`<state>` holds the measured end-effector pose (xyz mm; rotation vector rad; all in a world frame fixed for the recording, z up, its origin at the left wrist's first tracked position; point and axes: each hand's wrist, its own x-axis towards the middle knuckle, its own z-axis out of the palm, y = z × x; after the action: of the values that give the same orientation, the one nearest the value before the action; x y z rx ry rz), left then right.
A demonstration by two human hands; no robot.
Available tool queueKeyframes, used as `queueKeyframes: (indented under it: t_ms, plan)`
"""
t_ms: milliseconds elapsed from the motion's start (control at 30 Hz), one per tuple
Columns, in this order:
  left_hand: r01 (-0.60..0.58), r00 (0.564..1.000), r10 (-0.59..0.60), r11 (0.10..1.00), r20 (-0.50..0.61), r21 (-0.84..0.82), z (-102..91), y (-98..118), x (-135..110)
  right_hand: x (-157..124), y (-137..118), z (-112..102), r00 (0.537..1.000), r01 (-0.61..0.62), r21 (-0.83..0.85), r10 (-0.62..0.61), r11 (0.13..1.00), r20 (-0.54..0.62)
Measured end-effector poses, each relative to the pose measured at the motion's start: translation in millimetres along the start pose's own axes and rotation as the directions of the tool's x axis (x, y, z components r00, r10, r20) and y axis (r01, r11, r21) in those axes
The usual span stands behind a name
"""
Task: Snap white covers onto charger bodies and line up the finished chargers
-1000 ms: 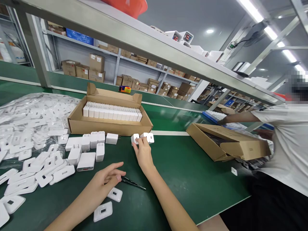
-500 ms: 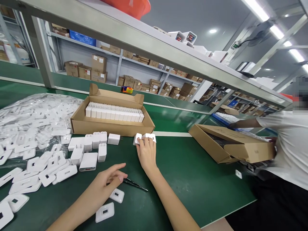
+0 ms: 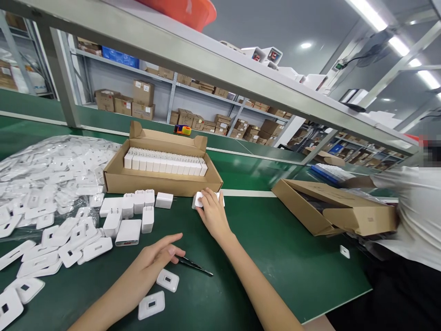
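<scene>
My right hand [image 3: 214,216] has its fingers curled over a small group of white plug chargers [image 3: 199,200] standing at the front right corner of the carton. Its fingers hide most of them. My left hand [image 3: 160,255] is low over the table, index finger stretched out and thumb apart. Dark tweezers [image 3: 198,265] stick out from beneath its fingers; their near end is hidden. Two white cover plates [image 3: 151,305] with small windows lie just below that hand. Several more white chargers [image 3: 147,219] stand left of centre, one with its prongs toward the right.
An open carton [image 3: 161,185] holds rows of white chargers. A bagged heap of white plates [image 3: 55,170] covers the left side. At right, another carton [image 3: 310,207] lies tilted beside a co-worker in a white shirt [image 3: 416,216]. A metal shelf beam [image 3: 241,78] crosses overhead.
My right hand's fingers have shifted slightly left and spread farther over the chargers. My left hand and the tweezers keep nearly the same place. The view has tilted a little.
</scene>
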<state>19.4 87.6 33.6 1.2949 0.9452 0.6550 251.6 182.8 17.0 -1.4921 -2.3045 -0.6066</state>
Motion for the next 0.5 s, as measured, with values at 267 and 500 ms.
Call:
queueKeyframes:
  t_ms: [267, 500]
  plan:
    - [0.012, 0.999, -0.012, 1.000, 0.033, 0.010, -2.3, 1, -1, 5, 19, -4, 0.997, 0.075, 0.028, -0.075, 0.997, 0.014]
    - [0.016, 0.999, -0.018, 0.999, 0.046, 0.048, -1.9, 5, -1, 1, 28, -4, 0.996, 0.083, 0.048, -0.084, 0.995, 0.017]
